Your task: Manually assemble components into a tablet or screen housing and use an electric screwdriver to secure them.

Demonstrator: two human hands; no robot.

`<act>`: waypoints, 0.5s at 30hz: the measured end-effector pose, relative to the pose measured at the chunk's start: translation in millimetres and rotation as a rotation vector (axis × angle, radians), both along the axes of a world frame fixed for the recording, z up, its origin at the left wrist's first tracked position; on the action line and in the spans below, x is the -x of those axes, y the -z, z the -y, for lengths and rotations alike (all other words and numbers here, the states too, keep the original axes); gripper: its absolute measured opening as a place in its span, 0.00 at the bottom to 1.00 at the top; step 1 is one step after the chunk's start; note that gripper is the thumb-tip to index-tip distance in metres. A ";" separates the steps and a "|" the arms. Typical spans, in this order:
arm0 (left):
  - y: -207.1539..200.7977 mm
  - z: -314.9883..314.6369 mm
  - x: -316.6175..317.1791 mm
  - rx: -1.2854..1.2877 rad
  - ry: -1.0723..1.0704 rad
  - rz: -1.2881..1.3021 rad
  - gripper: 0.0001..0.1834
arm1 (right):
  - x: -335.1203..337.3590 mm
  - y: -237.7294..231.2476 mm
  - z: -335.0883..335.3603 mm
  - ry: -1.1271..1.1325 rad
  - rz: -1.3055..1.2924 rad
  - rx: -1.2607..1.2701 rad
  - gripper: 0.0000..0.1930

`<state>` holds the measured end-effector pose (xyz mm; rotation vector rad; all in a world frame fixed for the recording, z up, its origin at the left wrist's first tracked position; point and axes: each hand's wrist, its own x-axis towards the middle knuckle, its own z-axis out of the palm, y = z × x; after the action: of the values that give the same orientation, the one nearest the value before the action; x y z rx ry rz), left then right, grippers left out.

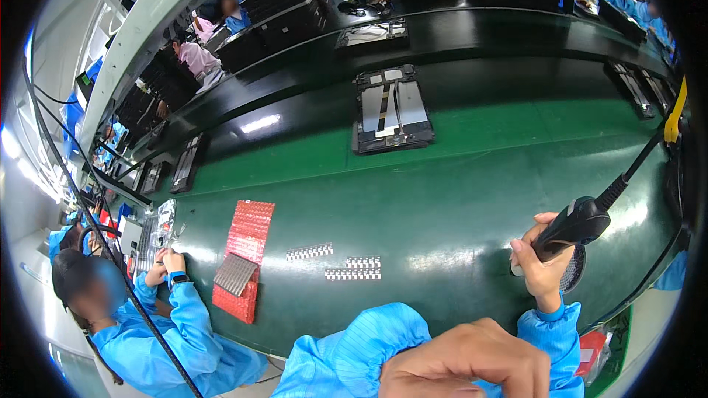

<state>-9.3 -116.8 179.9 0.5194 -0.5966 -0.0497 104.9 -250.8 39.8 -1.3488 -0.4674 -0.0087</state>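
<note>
At the right of the green bench, my right hand [543, 262] is wrapped round a black corded barcode scanner [575, 225]. Its thick cable rises from the far end toward the upper right. A dark round mesh-like piece [573, 269] shows partly behind my right wrist. Close to the camera at the lower edge, my left hand [468, 361] reaches across in front of my right sleeve with fingers curled. Whatever it may hold is hidden. Left of centre lie short black-and-white label strips [352, 274]. Beyond them is a red bubble-wrap sheet [252, 232] with a grey ribbed pad [236, 274] on it.
An opened tablet-like device [394, 110] lies in a black tray on the dark conveyor ahead; another [375, 32] is farther back. A co-worker [169, 317] in blue sits at the left, hands at the bench edge. A yellow strap [675, 114] and cables hang at the right.
</note>
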 end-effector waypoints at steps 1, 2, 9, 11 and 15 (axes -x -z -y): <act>2.8 -4.1 -4.0 -0.006 0.007 0.037 0.24 | -1.3 1.7 0.1 -0.002 0.015 0.008 0.25; 4.6 -7.5 -5.4 -0.016 0.007 0.075 0.24 | -1.6 1.9 -0.2 -0.011 0.032 0.012 0.25; 6.1 -30.0 -23.7 0.000 -0.032 0.419 0.25 | 2.5 -3.7 -2.5 -0.002 0.025 -0.002 0.25; 8.3 -32.6 -30.7 -0.066 -0.045 0.533 0.24 | -0.2 0.7 1.0 0.017 0.045 0.056 0.24; 0.9 -40.0 -34.7 -0.159 -0.046 0.593 0.22 | 2.0 -3.1 1.2 -0.005 0.037 0.047 0.24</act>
<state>25.4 -76.8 179.0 0.7076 -1.1656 0.1058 102.9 -252.0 42.9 -1.3958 -0.5054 -0.0188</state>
